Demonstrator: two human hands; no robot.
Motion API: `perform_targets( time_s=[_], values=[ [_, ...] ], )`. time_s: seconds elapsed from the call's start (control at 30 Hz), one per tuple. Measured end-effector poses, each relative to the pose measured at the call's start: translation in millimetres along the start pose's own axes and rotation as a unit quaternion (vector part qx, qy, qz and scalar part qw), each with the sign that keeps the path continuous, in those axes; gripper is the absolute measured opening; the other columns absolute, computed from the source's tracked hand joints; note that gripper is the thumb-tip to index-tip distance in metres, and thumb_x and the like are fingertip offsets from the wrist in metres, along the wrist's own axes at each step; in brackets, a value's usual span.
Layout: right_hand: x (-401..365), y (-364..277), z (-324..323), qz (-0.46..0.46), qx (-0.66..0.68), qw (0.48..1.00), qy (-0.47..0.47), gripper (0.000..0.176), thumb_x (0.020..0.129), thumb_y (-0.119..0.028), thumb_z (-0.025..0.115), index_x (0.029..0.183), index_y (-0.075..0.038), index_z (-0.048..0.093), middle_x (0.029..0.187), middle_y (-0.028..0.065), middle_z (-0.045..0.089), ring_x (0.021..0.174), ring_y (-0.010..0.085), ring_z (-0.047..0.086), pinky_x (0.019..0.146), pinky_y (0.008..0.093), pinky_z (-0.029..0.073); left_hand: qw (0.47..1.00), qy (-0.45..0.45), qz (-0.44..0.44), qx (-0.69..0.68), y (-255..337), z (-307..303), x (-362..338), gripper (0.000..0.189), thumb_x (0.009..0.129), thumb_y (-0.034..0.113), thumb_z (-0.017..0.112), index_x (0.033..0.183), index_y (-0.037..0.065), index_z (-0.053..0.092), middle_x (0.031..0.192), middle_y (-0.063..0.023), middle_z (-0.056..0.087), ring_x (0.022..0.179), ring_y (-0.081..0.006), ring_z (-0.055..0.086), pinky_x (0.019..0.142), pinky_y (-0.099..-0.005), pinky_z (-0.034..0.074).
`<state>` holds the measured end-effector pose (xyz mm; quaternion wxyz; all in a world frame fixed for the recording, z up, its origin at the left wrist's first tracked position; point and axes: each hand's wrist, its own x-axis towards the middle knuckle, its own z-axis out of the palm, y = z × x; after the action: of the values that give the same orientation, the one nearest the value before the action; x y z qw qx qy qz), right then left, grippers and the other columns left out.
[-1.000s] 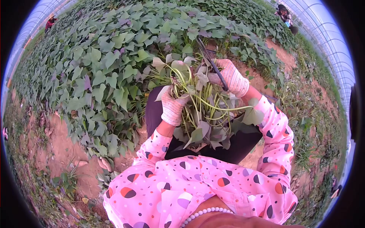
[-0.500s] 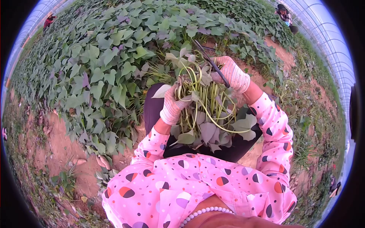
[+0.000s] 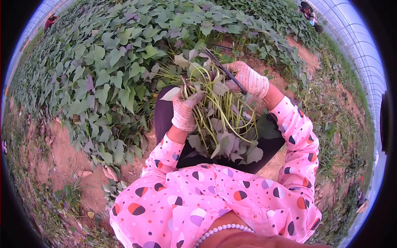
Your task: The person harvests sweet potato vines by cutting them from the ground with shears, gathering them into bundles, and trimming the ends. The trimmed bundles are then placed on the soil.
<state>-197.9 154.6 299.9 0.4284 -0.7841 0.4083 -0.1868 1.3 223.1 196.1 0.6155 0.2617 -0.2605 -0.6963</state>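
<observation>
A loose bundle of green vines (image 3: 219, 109) with limp grey-green leaves hangs over my dark-trousered lap. My left hand (image 3: 184, 110), in a pale knitted glove, is closed round the stems at the bundle's left side. On the right, my gloved right hand (image 3: 248, 79) has its fingers bent beside the top of the bundle. A long thin dark strip (image 3: 226, 71) runs slantwise along the fingers of that hand, its lower end by the palm. What the right fingertips grip behind the strip and stems is partly hidden.
Dense leafy vines (image 3: 120, 70) cover the ground ahead and left. Bare reddish soil (image 3: 68, 155) shows at the lower left. One person (image 3: 308, 14) is at the upper right, another (image 3: 50, 21) at the upper left. Curved greenhouse ribs (image 3: 359, 37) stand right.
The left hand has shifted slightly, with stem ends now standing above its fingers. The right hand and dark strip have moved slightly left. The long looping vine and hanging leaves have swung leftward.
</observation>
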Motion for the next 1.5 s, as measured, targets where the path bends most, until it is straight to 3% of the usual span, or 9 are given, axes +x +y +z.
perform_targets(
  time_s=[0.13,0.2,0.43,0.93,1.07,1.1,1.13,1.2,1.5],
  values=[
    [2.1,4.6,5.9,-0.078,-0.048,0.996,-0.003,0.030,0.072,-0.017,0.070,0.097,-0.002,0.065,0.074,0.0046,0.065,0.068,0.0081,0.051,0.066,0.0289,0.049,0.999,0.010,0.016,-0.044,-1.2,3.8,2.2,0.033,0.078,0.007,0.066,0.109,0.001,0.060,0.094,-0.0080,0.067,0.076,-0.0175,0.066,0.061,-0.0300,0.057],
    [4.2,5.4,12.7,-0.095,-0.078,0.992,0.004,0.031,0.070,-0.013,0.069,0.098,-0.002,0.064,0.071,0.0057,0.064,0.063,0.0101,0.050,0.063,0.0293,0.048,0.997,0.014,-0.010,-0.070,8.5,11.5,-1.0,0.032,0.080,0.003,0.067,0.111,0.001,0.060,0.097,-0.0073,0.066,0.084,-0.0161,0.065,0.074,-0.0298,0.055],
    [2.9,5.6,16.5,0.017,0.011,1.000,0.017,0.033,0.070,-0.005,0.063,0.103,-0.002,0.066,0.063,-0.0038,0.053,0.057,0.0043,0.043,0.049,0.0253,0.041,0.999,-0.019,-0.002,-0.036,14.1,9.9,-4.2,0.033,0.077,0.005,0.066,0.110,0.002,0.060,0.097,-0.0078,0.067,0.082,-0.0159,0.065,0.072,-0.0290,0.055],
    [2.3,9.0,12.5,0.055,0.014,0.998,0.038,0.040,0.077,-0.008,0.054,0.115,-0.003,0.064,0.064,-0.0037,0.052,0.056,0.0026,0.043,0.049,0.0242,0.040,0.996,-0.032,0.016,-0.081,-17.5,-10.5,2.3,0.047,0.081,0.025,0.057,0.119,-0.001,0.057,0.099,-0.0111,0.067,0.084,-0.0189,0.068,0.078,-0.0344,0.056],
    [2.6,-1.8,20.4,0.054,-0.037,0.996,0.056,0.039,0.077,-0.007,0.056,0.116,-0.003,0.064,0.061,0.0006,0.053,0.054,0.0048,0.045,0.049,0.0267,0.042,0.998,0.021,0.035,-0.046,-53.0,-44.2,14.7,0.027,0.085,0.017,0.053,0.106,0.001,0.061,0.095,-0.0106,0.067,0.078,-0.0173,0.067,0.071,-0.0322,0.058],
    [4.3,3.0,22.9,0.044,-0.056,0.995,0.064,0.040,0.076,-0.006,0.056,0.115,-0.003,0.064,0.061,0.0009,0.053,0.055,0.0053,0.046,0.050,0.0270,0.042,0.986,0.060,-0.026,-0.153,-18.6,0.9,-1.5,0.054,0.077,0.014,0.054,0.129,0.002,0.052,0.105,-0.0141,0.065,0.086,-0.0247,0.068,0.071,-0.0366,0.059],
    [5.4,5.2,25.1,0.033,-0.075,0.994,0.072,0.040,0.076,-0.005,0.057,0.115,-0.003,0.064,0.061,0.0011,0.054,0.056,0.0057,0.047,0.050,0.0273,0.043,0.986,0.060,-0.026,-0.152,-23.0,-4.0,0.3,0.054,0.077,0.014,0.054,0.129,0.002,0.052,0.105,-0.0141,0.065,0.086,-0.0247,0.068,0.071,-0.0366,0.059],
    [5.4,-3.0,26.8,0.050,-0.065,0.994,0.068,0.039,0.075,-0.004,0.058,0.114,-0.002,0.064,0.061,0.0016,0.054,0.057,0.0062,0.048,0.051,0.0277,0.043,0.997,0.033,0.012,-0.072,-16.6,-0.6,2.3,0.020,0.083,0.010,0.053,0.098,-0.001,0.063,0.091,-0.0107,0.066,0.078,-0.0185,0.066,0.068,-0.0328,0.057],
    [10.3,16.0,25.7,0.035,-0.005,0.999,0.018,0.047,0.071,-0.023,0.076,0.110,0.000,0.065,0.062,0.0037,0.058,0.056,0.0076,0.049,0.052,0.0295,0.046,0.995,-0.096,0.018,-0.009,-25.8,-4.9,11.7,0.044,0.090,0.019,0.049,0.130,0.000,0.047,0.109,-0.0113,0.060,0.092,-0.0189,0.063,0.085,-0.0320,0.053]
  ],
)
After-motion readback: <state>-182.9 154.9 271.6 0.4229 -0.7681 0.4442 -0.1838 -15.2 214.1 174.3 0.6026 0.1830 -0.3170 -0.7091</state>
